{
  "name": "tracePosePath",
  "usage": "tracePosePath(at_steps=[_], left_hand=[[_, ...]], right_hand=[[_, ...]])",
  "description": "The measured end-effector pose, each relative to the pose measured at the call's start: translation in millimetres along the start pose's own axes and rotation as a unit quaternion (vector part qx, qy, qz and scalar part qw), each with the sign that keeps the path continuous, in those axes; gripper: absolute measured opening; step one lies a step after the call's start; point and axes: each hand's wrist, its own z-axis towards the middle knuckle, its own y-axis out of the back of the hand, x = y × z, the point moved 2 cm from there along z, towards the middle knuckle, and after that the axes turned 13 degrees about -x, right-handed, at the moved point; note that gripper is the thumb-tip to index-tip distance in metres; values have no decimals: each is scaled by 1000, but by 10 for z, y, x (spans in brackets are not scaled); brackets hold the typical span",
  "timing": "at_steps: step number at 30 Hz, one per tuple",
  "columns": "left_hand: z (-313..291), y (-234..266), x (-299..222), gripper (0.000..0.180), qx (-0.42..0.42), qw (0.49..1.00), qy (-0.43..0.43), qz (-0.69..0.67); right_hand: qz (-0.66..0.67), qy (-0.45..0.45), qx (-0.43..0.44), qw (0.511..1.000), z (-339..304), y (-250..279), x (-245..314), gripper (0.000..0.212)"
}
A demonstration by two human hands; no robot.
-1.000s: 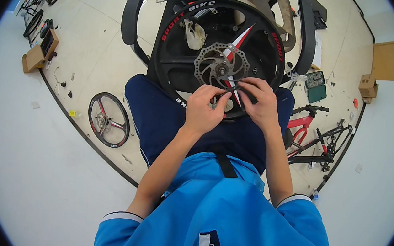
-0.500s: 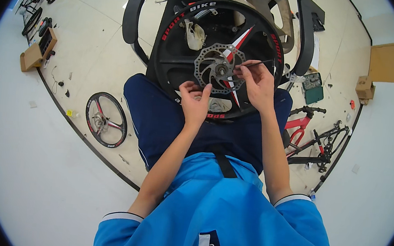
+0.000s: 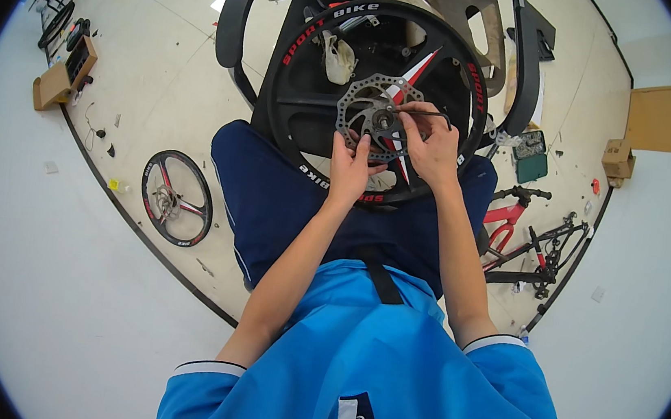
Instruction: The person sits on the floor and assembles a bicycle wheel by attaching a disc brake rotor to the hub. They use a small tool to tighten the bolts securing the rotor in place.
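A black spoked bicycle wheel (image 3: 307, 102) with red and white accents lies flat on a black chair seat, its near side over my lap. At its centre sits a silver perforated brake disc (image 3: 348, 100) around the hub (image 3: 382, 119). My left hand (image 3: 349, 168) is at the disc's near edge, thumb and forefinger closed on it. In my right hand (image 3: 433, 148), thumb and fingers pinch a thin black hex key (image 3: 439, 115) with a bent end. The key's other end reaches close to the hub; the fingers hide whether it sits in a bolt.
Armrests (image 3: 240, 24) flank the wheel. A crumpled whitish glove-like item (image 3: 339, 60) shows through the spokes. A second wheel (image 3: 176, 198) is on the floor to the left; a red and black bike frame (image 3: 506, 219) and a green case (image 3: 530, 168) are to the right.
My left hand has moved right and up onto the disc's edge, its fingers closing. My right hand has shifted slightly down and left, and the hex key's bent end now points downward.
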Motion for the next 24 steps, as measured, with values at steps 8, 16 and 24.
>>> tracePosePath(at_steps=[8,16,24], left_hand=[[6,-24,8,21,-2,1000,0,-15],[-4,-29,-19,22,-4,1000,2,-5],[-17,-47,-58,21,-1,1000,-1,-12]], right_hand=[[-3,5,15,1000,21,-12,-6,12],[-12,7,23,1000,10,-38,-7,13],[-46,52,22,997,24,-56,0,12]])
